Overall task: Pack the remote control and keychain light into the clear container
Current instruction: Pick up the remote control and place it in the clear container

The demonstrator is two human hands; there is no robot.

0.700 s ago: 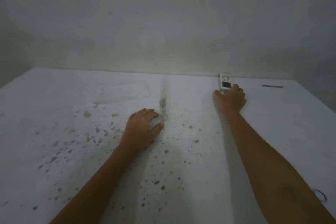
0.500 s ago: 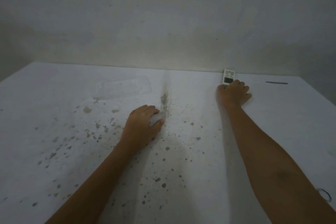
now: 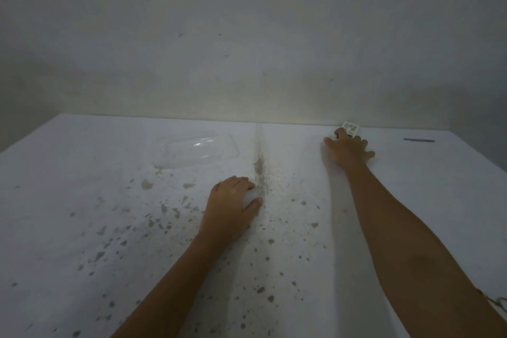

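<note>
Your right hand [image 3: 348,149] reaches to the far edge of the white, speckled worktop [image 3: 82,228], where it meets the grey wall [image 3: 247,35]. Its fingers are curled over the near end of the small white rectangular remote control [image 3: 350,128], which lies against that far edge towards the right corner; only its far end with the buttons shows beyond your fingertips. You cannot tell from this view whether the remote is lifted or lying flat.

Your left hand [image 3: 233,207] rests palm down near the middle of the worktop, fingers loosely bent and thumb out to the side, holding nothing that can be seen. It sits just beside the dark stained seam [image 3: 259,170] that runs from the far edge towards you.

Towards the far left of that seam lies the clear plastic rectangular container [image 3: 199,149], with nothing visible inside it, well apart from both hands.

Near the far right corner lies a thin dark stick-like object [image 3: 419,140], too small to identify. At the right edge, beside your right forearm, a dark looped cord [image 3: 500,303] shows partly.
</note>
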